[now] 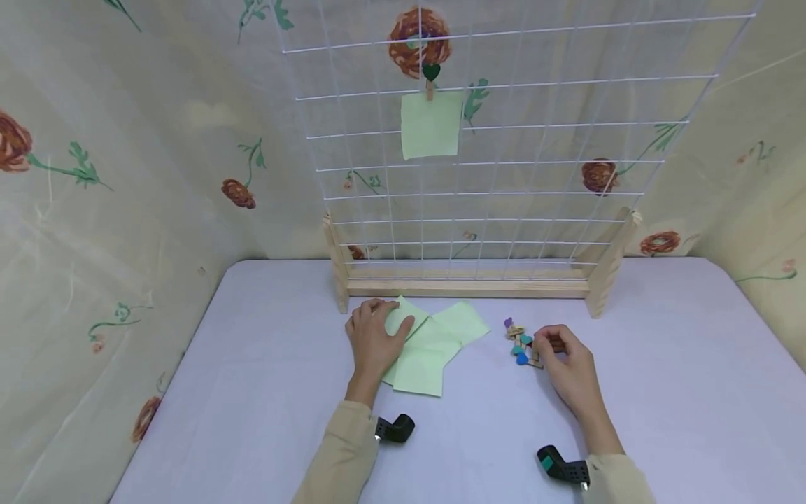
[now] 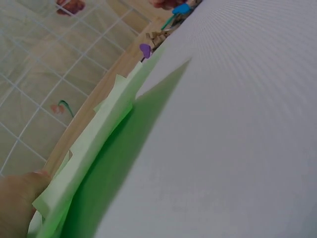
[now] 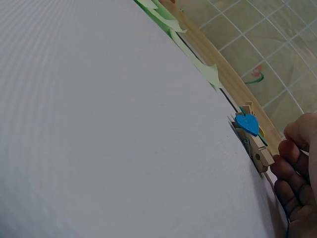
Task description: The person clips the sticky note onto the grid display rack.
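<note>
My left hand (image 1: 376, 339) rests on several overlapping pale green paper notes (image 1: 418, 371), its thumb and fingers spread apart around one note with a raised edge. In the left wrist view, part of that hand (image 2: 22, 196) touches the papers' near end. My right hand (image 1: 569, 367) is at a small pile of wooden clothespins (image 1: 516, 332) with coloured hearts. Its fingers curl beside a clothespin with a blue heart (image 3: 246, 124) in the right wrist view. Whether they pinch a clothespin is hidden.
Behind the notes stands a white wire grid (image 1: 491, 192) in a wooden base (image 1: 466, 288). On the grid hangs one green note (image 1: 431, 126), held by a clothespin with a dark green heart (image 1: 431, 72). A white cloth (image 1: 252, 364) covers the table; flowered fabric (image 1: 126, 231) surrounds it.
</note>
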`<state>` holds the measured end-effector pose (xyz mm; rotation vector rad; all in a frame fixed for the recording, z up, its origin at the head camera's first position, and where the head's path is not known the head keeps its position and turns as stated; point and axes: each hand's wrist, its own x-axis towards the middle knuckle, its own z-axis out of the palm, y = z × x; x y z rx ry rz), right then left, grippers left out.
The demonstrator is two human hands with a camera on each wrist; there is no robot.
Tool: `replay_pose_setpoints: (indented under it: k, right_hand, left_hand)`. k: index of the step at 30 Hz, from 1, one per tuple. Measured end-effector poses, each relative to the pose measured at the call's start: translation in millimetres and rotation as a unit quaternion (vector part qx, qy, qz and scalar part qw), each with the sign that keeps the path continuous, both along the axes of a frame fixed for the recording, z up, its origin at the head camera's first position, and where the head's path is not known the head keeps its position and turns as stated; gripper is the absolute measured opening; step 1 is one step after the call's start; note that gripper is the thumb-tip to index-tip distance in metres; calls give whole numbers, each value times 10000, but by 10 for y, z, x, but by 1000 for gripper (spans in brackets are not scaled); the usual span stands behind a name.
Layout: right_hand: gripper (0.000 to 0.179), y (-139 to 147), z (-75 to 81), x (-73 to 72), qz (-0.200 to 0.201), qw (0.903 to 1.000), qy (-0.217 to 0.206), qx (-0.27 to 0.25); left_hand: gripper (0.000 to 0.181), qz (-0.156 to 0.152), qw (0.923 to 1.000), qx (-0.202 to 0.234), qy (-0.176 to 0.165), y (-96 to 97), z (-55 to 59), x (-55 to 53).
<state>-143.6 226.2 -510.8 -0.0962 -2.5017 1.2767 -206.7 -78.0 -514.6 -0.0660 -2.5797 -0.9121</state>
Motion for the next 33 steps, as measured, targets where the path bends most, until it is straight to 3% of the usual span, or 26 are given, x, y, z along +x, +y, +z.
replay_pose_setpoints:
  k: [9, 21, 28, 33]
  right_hand:
    - [19, 8, -5, 9, -1, 10000, -24, 33]
    - [18, 19, -6, -4, 32, 9999, -19, 100]
    - [21, 16, 3, -12, 80, 9999, -104, 105]
    - [21, 12, -7, -4, 94, 9998, -149, 108]
  left_hand:
    - [30, -60, 10000, 48, 7, 3, -10, -10]
    - [36, -108, 9999, 112, -31, -4, -12, -23]
    - [29, -127, 9970, 757, 116, -18, 3, -37]
    - [29, -112, 9890, 1469, 133, -44, 1, -36]
